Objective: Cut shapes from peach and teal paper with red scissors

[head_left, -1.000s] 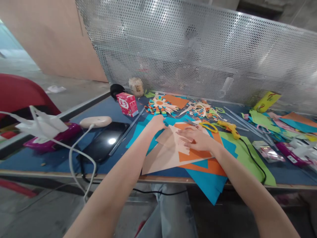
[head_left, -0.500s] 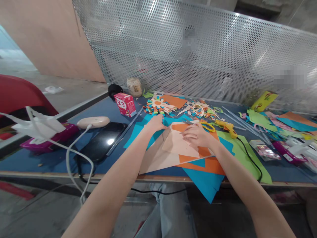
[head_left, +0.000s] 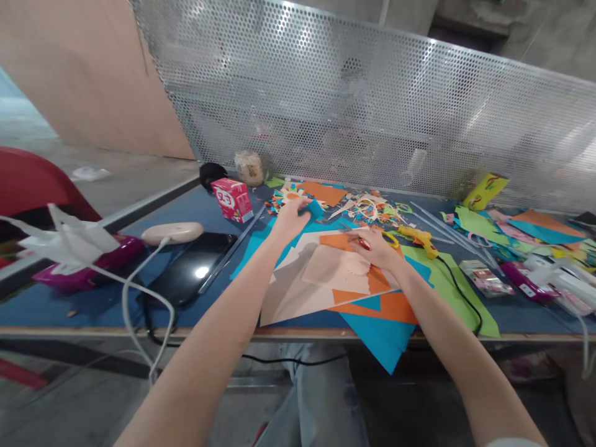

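Note:
My left hand (head_left: 289,220) is closed on a small blue paper piece (head_left: 316,210), held beside the layered paper flower (head_left: 291,195). My right hand (head_left: 376,247) has its fingers curled over the stacked sheets, around a small red thing (head_left: 364,243) that they mostly hide. Below it lies a pale peach paper piece (head_left: 328,270) with a jagged right edge, on a larger peach sheet (head_left: 286,301). Orange paper (head_left: 395,308) and blue paper (head_left: 384,341) stick out underneath. Yellow scissors handles (head_left: 390,239) show just behind the right hand.
A yellow glue gun (head_left: 419,239) rests on green paper (head_left: 465,304), its cord trailing forward. Paper scraps (head_left: 372,208) are heaped at the back. On the left are a black phone (head_left: 190,267), a white device (head_left: 172,232) with a cable and a pink box (head_left: 233,200).
My left hand has risen off the sheets and now holds the blue paper piece. My right hand's fingers have curled in, with something red showing between them. The view has shifted slightly.

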`<act>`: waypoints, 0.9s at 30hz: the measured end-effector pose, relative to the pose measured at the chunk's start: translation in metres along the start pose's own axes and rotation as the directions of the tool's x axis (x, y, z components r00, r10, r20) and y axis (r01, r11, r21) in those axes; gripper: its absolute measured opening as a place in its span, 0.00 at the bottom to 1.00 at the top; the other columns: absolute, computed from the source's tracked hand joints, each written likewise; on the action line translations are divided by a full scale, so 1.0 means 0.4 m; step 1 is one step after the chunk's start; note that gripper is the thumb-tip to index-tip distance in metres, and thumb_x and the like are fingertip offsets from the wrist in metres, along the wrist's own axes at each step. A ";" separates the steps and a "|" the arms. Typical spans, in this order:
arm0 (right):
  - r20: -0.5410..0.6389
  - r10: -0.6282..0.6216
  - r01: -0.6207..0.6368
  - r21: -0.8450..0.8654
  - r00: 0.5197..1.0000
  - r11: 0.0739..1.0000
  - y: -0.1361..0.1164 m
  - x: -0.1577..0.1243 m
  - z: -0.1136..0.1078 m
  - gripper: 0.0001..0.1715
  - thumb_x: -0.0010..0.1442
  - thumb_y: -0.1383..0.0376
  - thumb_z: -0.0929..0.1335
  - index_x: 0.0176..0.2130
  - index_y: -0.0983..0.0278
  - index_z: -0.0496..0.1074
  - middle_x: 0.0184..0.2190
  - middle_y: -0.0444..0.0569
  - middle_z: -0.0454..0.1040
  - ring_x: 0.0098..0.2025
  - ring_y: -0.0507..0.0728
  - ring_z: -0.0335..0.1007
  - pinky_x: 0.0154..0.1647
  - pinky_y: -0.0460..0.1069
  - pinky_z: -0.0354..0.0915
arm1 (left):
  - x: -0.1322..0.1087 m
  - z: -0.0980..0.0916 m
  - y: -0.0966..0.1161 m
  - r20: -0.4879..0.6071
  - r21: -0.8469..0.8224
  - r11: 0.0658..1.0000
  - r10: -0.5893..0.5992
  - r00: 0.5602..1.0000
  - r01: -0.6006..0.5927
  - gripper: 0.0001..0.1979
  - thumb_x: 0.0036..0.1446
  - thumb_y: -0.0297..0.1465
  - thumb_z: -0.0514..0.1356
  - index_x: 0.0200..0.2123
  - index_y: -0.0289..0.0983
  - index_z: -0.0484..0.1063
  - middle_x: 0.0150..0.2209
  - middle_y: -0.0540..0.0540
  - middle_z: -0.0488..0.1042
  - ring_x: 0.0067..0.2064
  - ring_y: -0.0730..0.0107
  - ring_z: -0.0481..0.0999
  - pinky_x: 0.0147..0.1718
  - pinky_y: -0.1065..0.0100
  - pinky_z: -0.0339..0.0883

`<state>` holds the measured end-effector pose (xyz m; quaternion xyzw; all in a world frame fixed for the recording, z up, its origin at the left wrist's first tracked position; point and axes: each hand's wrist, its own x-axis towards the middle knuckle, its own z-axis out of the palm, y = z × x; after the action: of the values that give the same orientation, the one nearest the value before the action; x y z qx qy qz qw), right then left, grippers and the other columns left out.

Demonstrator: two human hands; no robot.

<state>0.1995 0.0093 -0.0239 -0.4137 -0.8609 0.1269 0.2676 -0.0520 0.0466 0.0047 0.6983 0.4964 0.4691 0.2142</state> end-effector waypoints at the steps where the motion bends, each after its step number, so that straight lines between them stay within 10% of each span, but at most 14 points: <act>1: -0.002 0.007 -0.007 0.012 1.000 1.000 0.001 0.001 0.001 0.19 0.62 0.66 0.63 0.52 0.63 0.71 0.45 0.55 0.78 0.50 0.60 0.73 0.54 0.59 0.62 | -0.003 0.000 0.005 -0.001 -0.036 0.999 0.024 1.000 -0.024 0.19 0.48 0.19 0.53 0.43 0.33 0.76 0.46 0.42 0.79 0.51 0.62 0.77 0.55 0.61 0.66; 10: -0.108 0.079 -0.069 0.092 0.991 0.993 -0.004 0.007 0.001 0.27 0.57 0.60 0.70 0.56 0.60 0.68 0.49 0.56 0.77 0.54 0.66 0.70 0.61 0.68 0.54 | -0.005 0.035 0.032 -0.204 -0.410 0.907 0.012 0.979 -0.097 0.09 0.49 0.33 0.63 0.34 0.35 0.76 0.37 0.45 0.81 0.42 0.63 0.79 0.45 0.63 0.72; 17: -0.194 0.130 -0.085 0.224 0.972 0.971 -0.088 0.114 0.029 0.38 0.60 0.53 0.68 0.64 0.60 0.55 0.60 0.57 0.67 0.59 0.59 0.66 0.56 0.55 0.66 | 0.019 0.064 0.025 -0.199 -0.611 0.788 -0.055 0.978 -0.080 0.16 0.48 0.44 0.63 0.30 0.37 0.72 0.21 0.52 0.71 0.25 0.74 0.72 0.26 0.71 0.68; 27: -0.101 0.216 -0.186 0.249 0.971 0.951 -0.132 0.231 0.010 0.18 0.60 0.55 0.66 0.42 0.65 0.76 0.34 0.48 0.80 0.37 0.59 0.77 0.41 0.53 0.71 | 0.034 0.028 -0.013 -0.210 -0.506 0.861 -0.058 0.976 -0.058 0.15 0.56 0.39 0.59 0.22 0.38 0.64 0.20 0.53 0.69 0.28 0.73 0.72 0.29 0.72 0.67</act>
<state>0.1157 0.0484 0.0288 -0.4715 -0.7741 0.2292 0.3550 -0.0440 0.0629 0.0017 0.5611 0.3754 0.6572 0.3352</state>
